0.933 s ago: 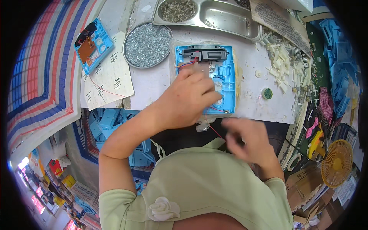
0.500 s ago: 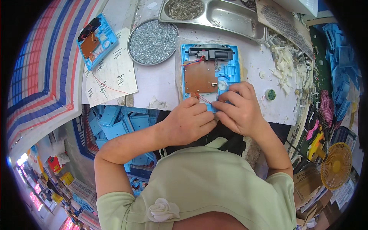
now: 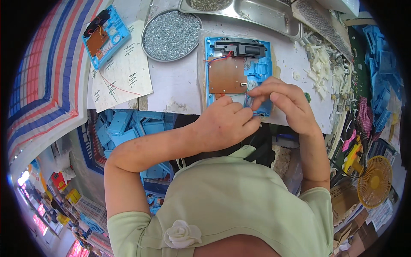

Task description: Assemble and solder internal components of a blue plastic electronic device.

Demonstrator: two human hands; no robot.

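Note:
A blue plastic casing (image 3: 269, 68) lies before me on the worktable. Inside it sit a brown circuit board (image 3: 226, 73) and a black part (image 3: 248, 50) along the far edge, joined by red and blue wires. My left hand (image 3: 227, 122) is closed over the casing's near edge, fingertips pinched around what looks like a thin wire; the fingers mostly hide it. Over the right near part of the casing reaches my right hand (image 3: 291, 105). Its fingers bend toward the fine wires beside the board, thumb apart, with nothing visibly gripped.
Left of the casing are a round tray of small metal screws (image 3: 171, 36) and another blue casing (image 3: 107, 38) on a marked paper sheet (image 3: 122, 81). A steel tray (image 3: 265, 19) stands behind. White plastic pieces (image 3: 319, 68) lie right; blue casings (image 3: 122, 128) fill a container below.
My right hand has drawn away from the left one, its thumb spreading from the fingers. My left hand has moved a little right along the near edge. The whole view has shifted slightly.

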